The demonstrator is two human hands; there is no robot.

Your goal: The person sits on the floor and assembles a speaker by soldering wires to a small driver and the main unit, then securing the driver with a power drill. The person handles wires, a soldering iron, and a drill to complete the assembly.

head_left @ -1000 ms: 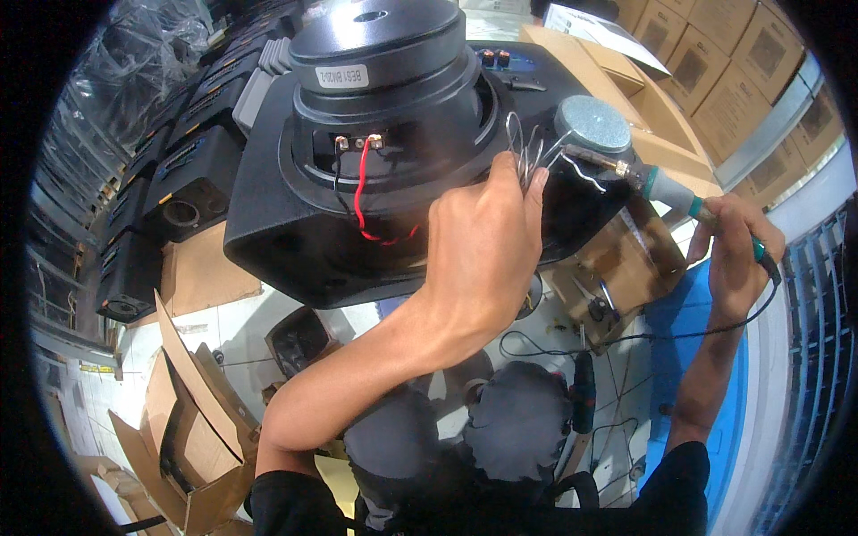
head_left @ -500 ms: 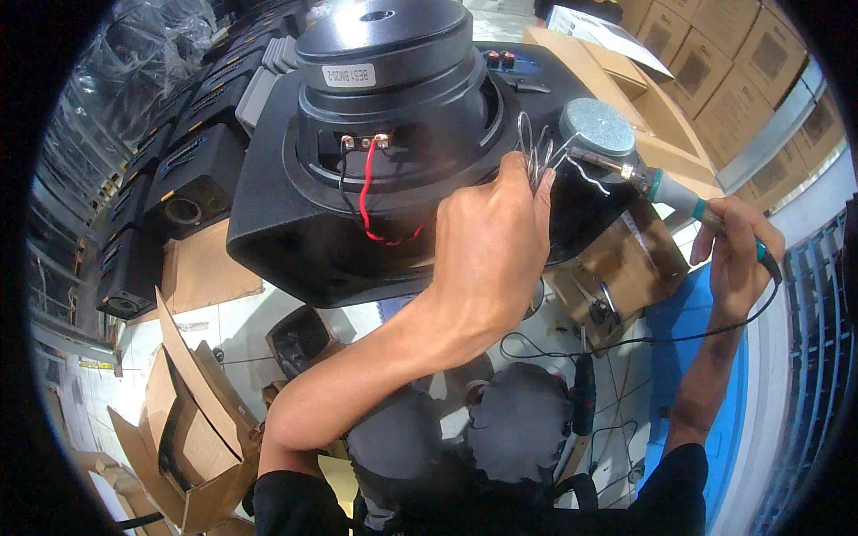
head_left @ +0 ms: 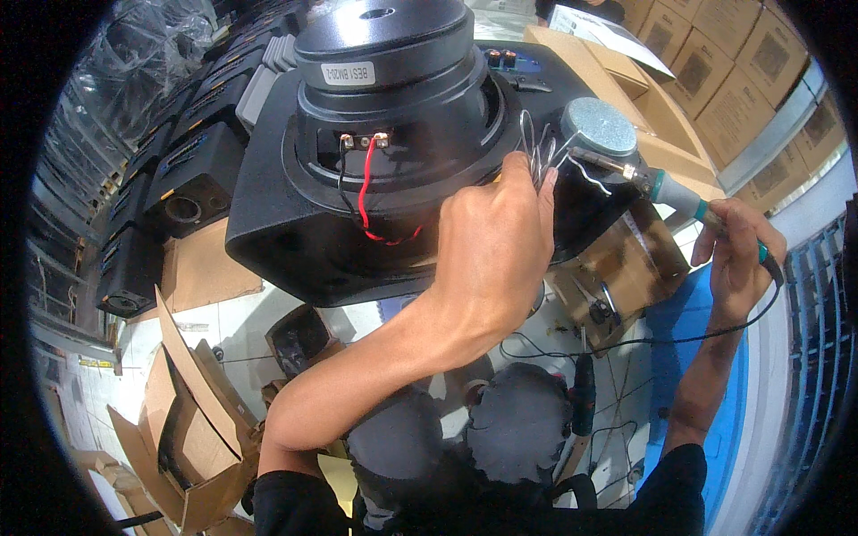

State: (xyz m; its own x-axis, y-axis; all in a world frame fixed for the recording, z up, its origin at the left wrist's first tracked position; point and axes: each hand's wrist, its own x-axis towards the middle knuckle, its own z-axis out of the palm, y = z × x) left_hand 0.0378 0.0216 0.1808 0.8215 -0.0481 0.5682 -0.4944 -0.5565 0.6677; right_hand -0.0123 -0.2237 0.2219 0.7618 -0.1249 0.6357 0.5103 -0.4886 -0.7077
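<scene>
The left hand (head_left: 493, 246) pinches bent wire (head_left: 538, 159); the right hand (head_left: 740, 255) wraps the iron (head_left: 675, 194).
Both hands have hardly moved since a second ago, and the wire is still beside the grey disc (head_left: 599, 126). The top edge cuts off the speaker (head_left: 384, 94), most left fingers are hidden, and I can't tell if iron and wire touch.

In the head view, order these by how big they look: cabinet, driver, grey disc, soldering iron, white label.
Largest to smallest:
1. Cabinet
2. Driver
3. Grey disc and soldering iron, unranked: the iron is longer but thinner
4. White label
</scene>
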